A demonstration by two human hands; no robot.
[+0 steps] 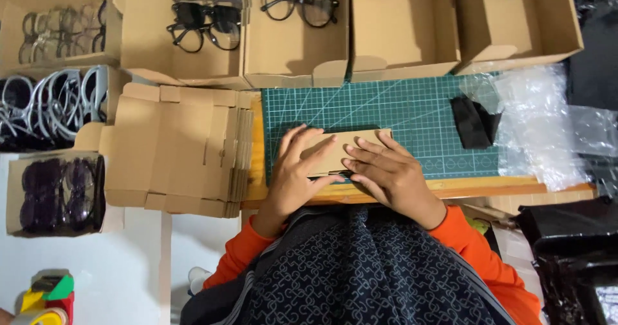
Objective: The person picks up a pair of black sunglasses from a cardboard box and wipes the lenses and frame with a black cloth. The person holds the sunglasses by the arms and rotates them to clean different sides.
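A small brown cardboard box [340,141] lies on the green cutting mat [412,109] near the table's front edge. My left hand [297,167] rests flat on the box's left half with fingers spread. My right hand [386,170] presses on its right half, fingers pointing left and meeting the left hand's fingertips over a dark slit at the box's front. Both sleeves are orange. What is inside the box is hidden.
A stack of flat unfolded cardboard boxes [177,148] lies left of the mat. Open cartons with black-framed glasses [206,16] line the back. Clear-framed glasses [58,99] and dark glasses [58,193] sit at left. A black pouch [473,122] and clear plastic bags [541,122] lie right.
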